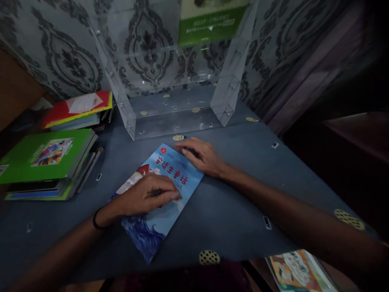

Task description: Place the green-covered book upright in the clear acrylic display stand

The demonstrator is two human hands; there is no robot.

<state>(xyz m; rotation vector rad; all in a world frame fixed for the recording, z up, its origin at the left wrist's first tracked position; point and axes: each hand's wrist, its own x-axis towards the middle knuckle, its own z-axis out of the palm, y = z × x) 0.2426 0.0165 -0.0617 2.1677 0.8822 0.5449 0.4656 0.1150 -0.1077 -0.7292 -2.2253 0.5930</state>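
A thin blue book (190,170) with red Chinese characters and dark blue waves on its cover lies tilted on the table. Over the middle of that cover is my left hand (148,194), its fingers curled in and nothing visible in them. My right hand (200,156) rests by the book's upper right edge, fingers stretched leftward and thumb a little apart. Whether its fingertips press on the cover or on the cloth beside it, I cannot tell.
A clear acrylic rack (225,101) stands behind the book, with a green-and-cream book (209,26) high up in it. At left are a stack topped by a green book (18,158) and another under a red book (103,99). Below the table's front edge lies a colourful book (296,269).
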